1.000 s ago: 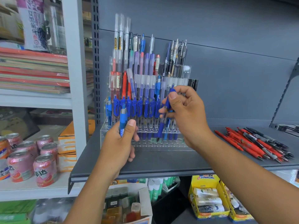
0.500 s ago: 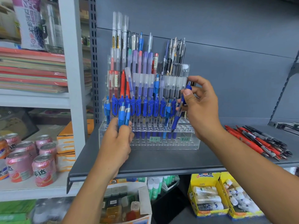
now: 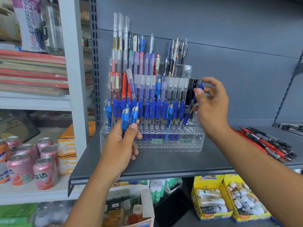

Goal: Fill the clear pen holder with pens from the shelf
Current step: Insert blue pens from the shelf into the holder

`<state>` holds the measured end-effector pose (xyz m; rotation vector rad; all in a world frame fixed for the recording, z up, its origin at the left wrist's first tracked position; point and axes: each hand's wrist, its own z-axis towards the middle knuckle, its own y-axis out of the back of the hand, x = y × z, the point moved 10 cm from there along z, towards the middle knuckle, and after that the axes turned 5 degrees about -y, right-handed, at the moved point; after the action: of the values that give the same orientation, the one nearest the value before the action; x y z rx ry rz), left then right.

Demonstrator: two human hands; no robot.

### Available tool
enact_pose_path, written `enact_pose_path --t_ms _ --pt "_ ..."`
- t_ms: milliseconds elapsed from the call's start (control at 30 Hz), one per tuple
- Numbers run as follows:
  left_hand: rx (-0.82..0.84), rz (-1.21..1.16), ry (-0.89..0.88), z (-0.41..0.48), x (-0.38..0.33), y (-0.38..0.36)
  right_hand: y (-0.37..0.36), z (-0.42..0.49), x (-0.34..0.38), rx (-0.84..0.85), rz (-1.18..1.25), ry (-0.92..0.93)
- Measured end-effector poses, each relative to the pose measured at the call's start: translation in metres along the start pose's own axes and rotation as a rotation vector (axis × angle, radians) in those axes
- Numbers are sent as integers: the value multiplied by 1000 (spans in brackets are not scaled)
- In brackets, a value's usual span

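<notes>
A clear tiered pen holder (image 3: 193, 145) stands on the grey shelf (image 3: 164, 163), its rows filled with blue, purple, red and clear pens. My left hand (image 3: 121, 149) grips two blue pens (image 3: 129, 117) upright in front of the holder's left side. My right hand (image 3: 211, 105) pinches one blue pen (image 3: 191, 108) between thumb and fingers, tilted, with its tip over the holes at the right end of the front blue row.
A loose pile of red and black pens (image 3: 265, 143) lies on the shelf at the right. Pink drink cans (image 3: 44, 172) and stacked notebooks (image 3: 32, 72) fill the white unit to the left. Yellow boxes (image 3: 211, 202) sit on the lower shelf.
My right hand has carried its blue pen from the middle of the front row to the row's right end. The left hand has risen slightly with its two pens.
</notes>
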<state>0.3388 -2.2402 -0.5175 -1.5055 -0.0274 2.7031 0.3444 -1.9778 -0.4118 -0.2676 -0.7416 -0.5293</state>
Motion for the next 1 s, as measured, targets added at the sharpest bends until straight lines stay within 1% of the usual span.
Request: enact_pose_path --t_ms 267,567,867,1000 --pt "59 23 -35 -1 -2 -5 -9 -2 4 60 -97 30" --pt "72 44 -35 -1 -1 -6 -19 -14 -19 151 -152 -47" --pt "75 39 -30 -1 -1 -7 -19 -24 -27 174 -185 -56" --pt "71 45 -27 -2 0 -6 -18 -26 -21 155 -206 -36"
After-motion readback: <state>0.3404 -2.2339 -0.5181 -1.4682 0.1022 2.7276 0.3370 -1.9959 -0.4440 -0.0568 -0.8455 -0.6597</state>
